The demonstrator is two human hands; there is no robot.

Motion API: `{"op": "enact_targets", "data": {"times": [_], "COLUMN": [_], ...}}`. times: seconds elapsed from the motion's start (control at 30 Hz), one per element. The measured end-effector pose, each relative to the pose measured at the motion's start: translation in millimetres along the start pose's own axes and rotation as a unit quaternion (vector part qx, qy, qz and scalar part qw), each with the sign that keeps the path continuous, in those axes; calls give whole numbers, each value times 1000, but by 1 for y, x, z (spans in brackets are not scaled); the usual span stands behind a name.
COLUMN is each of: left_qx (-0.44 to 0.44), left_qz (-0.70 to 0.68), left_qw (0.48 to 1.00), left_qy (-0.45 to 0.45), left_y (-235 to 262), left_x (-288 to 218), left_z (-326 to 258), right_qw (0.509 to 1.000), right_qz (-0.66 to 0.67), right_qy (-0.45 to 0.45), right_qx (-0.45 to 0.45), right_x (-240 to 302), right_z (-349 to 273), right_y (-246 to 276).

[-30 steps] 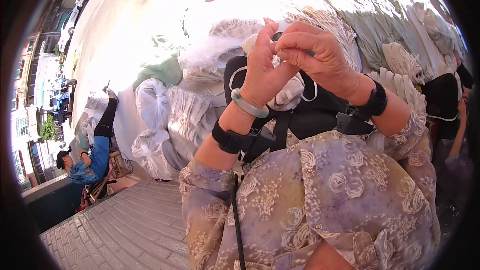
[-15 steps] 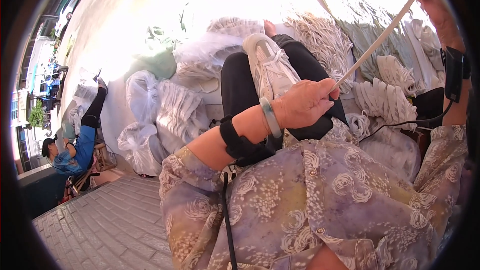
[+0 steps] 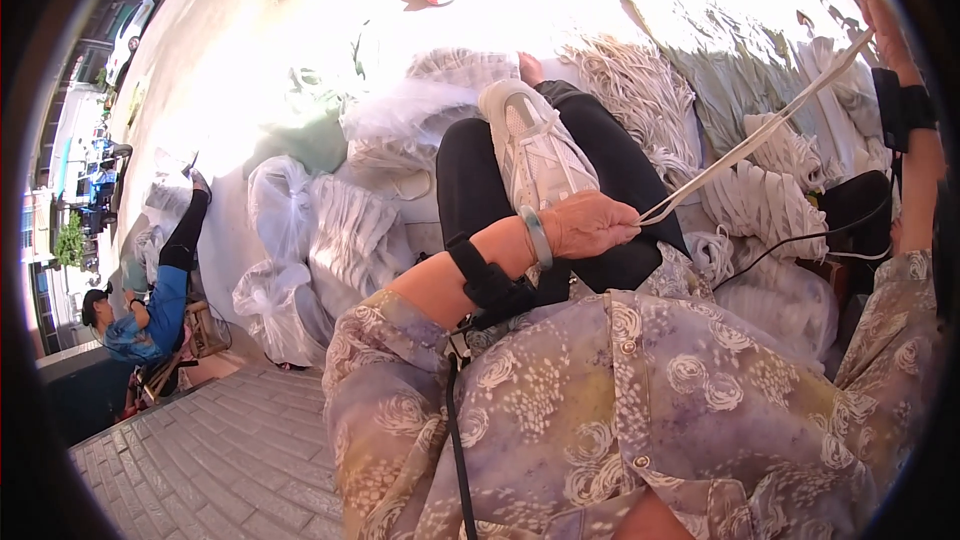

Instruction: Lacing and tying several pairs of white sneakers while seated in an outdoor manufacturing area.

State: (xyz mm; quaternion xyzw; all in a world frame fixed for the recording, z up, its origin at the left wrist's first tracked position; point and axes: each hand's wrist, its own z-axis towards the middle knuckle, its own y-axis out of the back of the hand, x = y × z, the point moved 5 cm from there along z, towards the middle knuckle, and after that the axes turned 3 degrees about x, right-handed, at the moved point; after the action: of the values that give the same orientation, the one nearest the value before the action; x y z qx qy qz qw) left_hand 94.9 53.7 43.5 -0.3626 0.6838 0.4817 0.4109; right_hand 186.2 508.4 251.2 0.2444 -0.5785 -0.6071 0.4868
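Shoe on lap, lace to right

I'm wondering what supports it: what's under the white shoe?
The person's black-trousered legs show on both sides of the white shoe, which appears to rest on them. Its underside and whatever lies directly beneath are covered and cannot be seen.

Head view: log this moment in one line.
left hand: pinching pale cord; right hand: meeting cord near picture's rim, grip unclear; cord: strung between hands; white shoe: on dark trousers
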Motion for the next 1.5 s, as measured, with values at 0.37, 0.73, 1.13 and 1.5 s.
{"op": "enact_targets", "data": {"times": [0.37,0.73,1.13,1.5], "left_qx": [41,-2,-68,-24], "left_qz": [-98,22,-1,84], "left_qw": [994,992,993,991], "left_qy": [-18,-122,-93,-97], "left_y": [20,14,11,21], "left_x": [-42,-60,-53,-89], "left_z": [-44,-13,1,-17], "right_qw": [873,934,904,907], "right_qz": [426,193,234,257], "right_qy": [32,91,35,51], "right_qx": [237,286,356,329], "right_x": [240,318,322,323], "right_z": [-62,-48,-33,-37], "right_y": [-297,-337,-372,-370]}}
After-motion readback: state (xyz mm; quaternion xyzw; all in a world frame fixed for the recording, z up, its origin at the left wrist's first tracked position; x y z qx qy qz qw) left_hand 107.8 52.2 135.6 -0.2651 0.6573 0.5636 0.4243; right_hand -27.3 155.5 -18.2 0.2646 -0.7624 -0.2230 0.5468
